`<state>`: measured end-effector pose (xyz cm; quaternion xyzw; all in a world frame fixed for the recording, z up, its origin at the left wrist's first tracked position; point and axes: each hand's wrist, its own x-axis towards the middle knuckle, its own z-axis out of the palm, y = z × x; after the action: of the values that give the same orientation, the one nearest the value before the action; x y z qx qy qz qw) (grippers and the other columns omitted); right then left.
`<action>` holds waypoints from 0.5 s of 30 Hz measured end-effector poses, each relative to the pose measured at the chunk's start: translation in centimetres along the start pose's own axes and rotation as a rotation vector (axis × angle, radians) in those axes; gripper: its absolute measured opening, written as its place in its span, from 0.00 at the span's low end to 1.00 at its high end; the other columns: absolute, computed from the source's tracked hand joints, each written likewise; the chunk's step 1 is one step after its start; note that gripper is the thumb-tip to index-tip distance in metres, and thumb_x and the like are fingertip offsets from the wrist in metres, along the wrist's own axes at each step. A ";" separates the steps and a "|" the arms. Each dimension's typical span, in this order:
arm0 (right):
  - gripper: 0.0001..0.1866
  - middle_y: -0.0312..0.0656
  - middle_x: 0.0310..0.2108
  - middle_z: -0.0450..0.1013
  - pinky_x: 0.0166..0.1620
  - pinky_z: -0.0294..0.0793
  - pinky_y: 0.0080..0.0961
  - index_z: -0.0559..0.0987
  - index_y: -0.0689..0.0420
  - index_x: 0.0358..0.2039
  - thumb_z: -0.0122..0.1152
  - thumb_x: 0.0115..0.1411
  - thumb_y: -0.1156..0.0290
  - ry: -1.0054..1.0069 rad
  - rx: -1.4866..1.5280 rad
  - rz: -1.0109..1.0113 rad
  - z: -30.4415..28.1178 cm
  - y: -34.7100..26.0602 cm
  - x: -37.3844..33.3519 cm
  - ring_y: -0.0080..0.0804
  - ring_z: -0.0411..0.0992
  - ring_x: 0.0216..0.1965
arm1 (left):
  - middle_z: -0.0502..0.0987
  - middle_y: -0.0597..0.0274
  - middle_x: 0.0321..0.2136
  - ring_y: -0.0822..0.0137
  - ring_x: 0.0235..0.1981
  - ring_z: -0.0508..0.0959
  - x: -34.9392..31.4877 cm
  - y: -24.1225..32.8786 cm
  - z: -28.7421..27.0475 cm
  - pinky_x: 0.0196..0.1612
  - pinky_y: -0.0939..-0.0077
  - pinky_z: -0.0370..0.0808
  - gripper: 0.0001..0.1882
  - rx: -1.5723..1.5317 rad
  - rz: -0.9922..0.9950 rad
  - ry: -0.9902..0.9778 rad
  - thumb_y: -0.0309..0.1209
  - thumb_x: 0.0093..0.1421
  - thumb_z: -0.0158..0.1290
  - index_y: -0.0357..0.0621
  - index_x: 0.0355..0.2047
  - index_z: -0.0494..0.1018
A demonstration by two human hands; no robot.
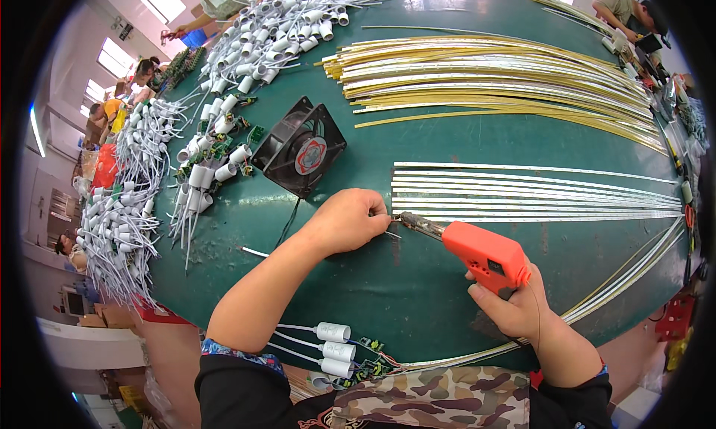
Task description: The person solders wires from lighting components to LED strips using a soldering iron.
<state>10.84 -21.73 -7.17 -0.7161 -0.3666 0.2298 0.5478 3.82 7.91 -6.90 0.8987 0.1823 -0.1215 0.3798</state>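
Observation:
My right hand (511,306) is wrapped round the handle of an orange soldering gun (486,254). Its dark metal tip points left and meets the near left ends of a row of white LED strips (522,193). Right beside that tip, my left hand (347,219) is closed in a pinch; what lies between its fingertips is too small to make out. A short thin wire (393,235) pokes out below those fingers. Left of my wrist, a white wire end (255,251) lies on the green tabletop (418,280).
A black square fan (302,149) stands beyond my left hand. White cylindrical housings with wires (276,38) are heaped at left and back. Yellow and white strips (492,86) lie at the back. Near me are white housings (333,332) with green circuit boards (373,366). Co-workers sit around.

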 end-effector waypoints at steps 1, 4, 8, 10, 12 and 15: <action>0.25 0.45 0.35 0.78 0.42 0.75 0.29 0.72 0.62 0.51 0.68 0.54 0.71 -0.004 0.003 -0.001 0.0 -0.1 0.0 0.36 0.78 0.35 | 0.77 0.63 0.21 0.73 0.22 0.77 0.0 0.0 0.0 0.27 0.75 0.73 0.10 0.008 0.004 0.006 0.32 0.59 0.58 0.36 0.28 0.76; 0.25 0.44 0.35 0.78 0.41 0.75 0.29 0.72 0.61 0.51 0.68 0.53 0.71 -0.009 -0.019 -0.008 0.0 0.0 0.0 0.36 0.78 0.34 | 0.77 0.63 0.21 0.73 0.21 0.77 0.0 0.2 -0.1 0.27 0.75 0.74 0.10 0.039 0.000 0.005 0.32 0.59 0.58 0.36 0.27 0.76; 0.25 0.42 0.34 0.78 0.40 0.75 0.29 0.72 0.61 0.51 0.68 0.54 0.71 -0.037 -0.037 0.018 -0.3 -0.5 -0.1 0.35 0.77 0.32 | 0.77 0.63 0.21 0.73 0.21 0.77 0.1 0.1 0.0 0.27 0.75 0.74 0.10 0.059 0.010 0.003 0.32 0.59 0.58 0.36 0.27 0.76; 0.24 0.42 0.34 0.78 0.40 0.75 0.29 0.72 0.61 0.51 0.68 0.54 0.71 -0.015 -0.010 0.022 -0.4 -0.3 -0.3 0.34 0.77 0.32 | 0.77 0.63 0.21 0.73 0.21 0.77 0.1 0.0 0.0 0.27 0.74 0.73 0.10 0.056 0.004 0.005 0.33 0.59 0.58 0.36 0.27 0.76; 0.24 0.41 0.34 0.78 0.40 0.75 0.28 0.72 0.61 0.50 0.68 0.54 0.71 0.007 0.017 0.025 -0.6 -0.2 -0.6 0.33 0.77 0.33 | 0.77 0.63 0.21 0.73 0.21 0.77 0.1 0.2 -0.1 0.27 0.74 0.73 0.11 0.056 0.000 0.001 0.33 0.59 0.58 0.36 0.27 0.76; 0.24 0.41 0.35 0.78 0.40 0.75 0.28 0.72 0.61 0.51 0.67 0.54 0.71 0.045 0.103 0.109 -0.7 -0.2 -0.7 0.30 0.77 0.34 | 0.77 0.63 0.21 0.73 0.21 0.77 0.0 0.3 -0.1 0.27 0.74 0.73 0.11 0.058 -0.001 0.000 0.33 0.59 0.58 0.36 0.27 0.76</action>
<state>10.83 -22.72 -6.84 -0.7107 -0.3026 0.2617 0.5786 3.98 7.81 -6.69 0.9093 0.1792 -0.1270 0.3535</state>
